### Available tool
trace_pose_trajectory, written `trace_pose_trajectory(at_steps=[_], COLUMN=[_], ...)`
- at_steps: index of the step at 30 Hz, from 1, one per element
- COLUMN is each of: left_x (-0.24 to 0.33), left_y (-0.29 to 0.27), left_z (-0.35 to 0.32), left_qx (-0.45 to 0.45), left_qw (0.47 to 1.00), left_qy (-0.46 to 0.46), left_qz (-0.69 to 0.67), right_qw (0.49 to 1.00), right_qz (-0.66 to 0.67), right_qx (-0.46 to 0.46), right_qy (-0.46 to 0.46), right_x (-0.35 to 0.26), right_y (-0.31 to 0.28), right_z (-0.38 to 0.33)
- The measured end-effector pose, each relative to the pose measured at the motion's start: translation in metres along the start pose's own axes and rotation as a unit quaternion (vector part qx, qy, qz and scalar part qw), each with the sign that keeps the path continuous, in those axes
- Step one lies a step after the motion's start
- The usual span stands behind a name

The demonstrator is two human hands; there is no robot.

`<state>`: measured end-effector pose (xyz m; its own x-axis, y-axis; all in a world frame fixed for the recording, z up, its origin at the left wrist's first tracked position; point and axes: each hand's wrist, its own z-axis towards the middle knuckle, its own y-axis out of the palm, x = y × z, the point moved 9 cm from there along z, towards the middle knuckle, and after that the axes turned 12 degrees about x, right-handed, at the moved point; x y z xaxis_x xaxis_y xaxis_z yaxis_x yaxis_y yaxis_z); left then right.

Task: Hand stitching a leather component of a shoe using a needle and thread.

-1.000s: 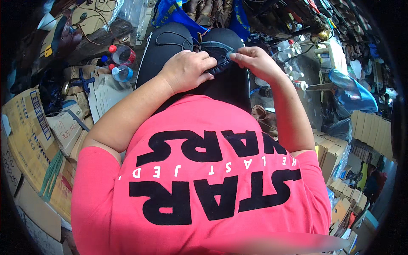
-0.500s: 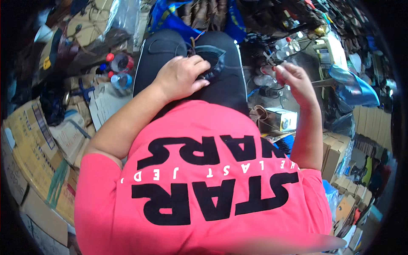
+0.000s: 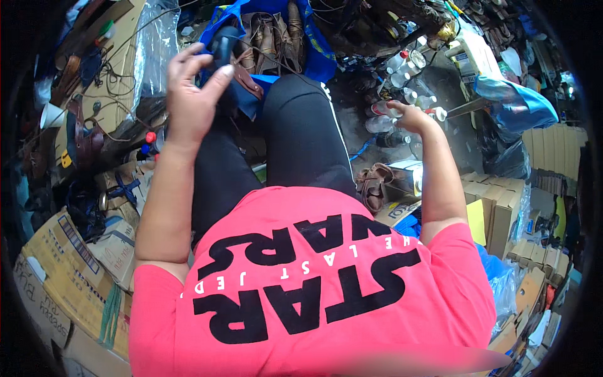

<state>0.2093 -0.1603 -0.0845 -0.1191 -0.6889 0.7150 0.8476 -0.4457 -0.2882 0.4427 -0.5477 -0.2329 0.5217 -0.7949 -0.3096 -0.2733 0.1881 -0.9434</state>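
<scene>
My left hand (image 3: 191,100) is raised over my left knee. Its thumb and fingers close on a dark, shiny shoe-like piece (image 3: 224,47), blurred and partly hidden by the fingers. From that piece a thin dark thread (image 3: 276,61) runs right, across the bag's mouth and my right knee, toward my right hand (image 3: 414,118). That hand is held out to the right above some bottles, fingers pinched together; the thread's end is too fine to follow there. A brown leather piece (image 3: 249,83) hangs just below the dark piece.
Beyond my knees a blue bag (image 3: 320,50) holds several brown leather shoes (image 3: 267,38). Plastic bottles (image 3: 380,124) crowd the floor at right, near a light-blue plastic sheet (image 3: 515,103). Brown sandals (image 3: 375,186) lie beside my right thigh. Cardboard boxes (image 3: 69,251) flank me.
My left hand has lifted the dark piece off my lap, forward and left. My right hand has moved slightly left. My left leg has shifted, and more of the blue bag shows.
</scene>
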Motion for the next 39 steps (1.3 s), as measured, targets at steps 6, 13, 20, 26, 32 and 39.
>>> trace_pose_trajectory(at_steps=[6,13,20,26,32,39], left_x=[0.041,0.065,0.052,0.049,0.046,0.043], left_y=[0.022,0.113,0.125,0.131,0.132,0.132], left_z=[0.014,-0.058,-0.055,-0.053,-0.054,-0.059], left_qx=[-0.120,-0.303,-0.290,-0.290,-0.283,-0.288], left_qw=[0.987,0.926,0.946,0.947,0.951,0.948], left_qy=[0.053,0.199,0.139,0.131,0.117,0.131], left_qz=[0.097,0.108,0.041,0.033,0.048,0.018], right_qw=[0.982,0.965,0.960,0.971,0.961,0.842], right_qz=[-0.138,-0.208,-0.223,-0.198,-0.233,0.474], right_qx=[0.061,0.128,0.160,0.117,0.148,-0.022], right_qy=[0.111,0.098,0.048,0.060,0.000,0.256], right_x=[-0.023,-0.027,-0.039,-0.028,-0.041,-0.013], right_y=[-0.016,0.005,0.005,0.019,0.000,0.022], right_z=[0.106,0.200,0.209,0.218,0.179,0.052])
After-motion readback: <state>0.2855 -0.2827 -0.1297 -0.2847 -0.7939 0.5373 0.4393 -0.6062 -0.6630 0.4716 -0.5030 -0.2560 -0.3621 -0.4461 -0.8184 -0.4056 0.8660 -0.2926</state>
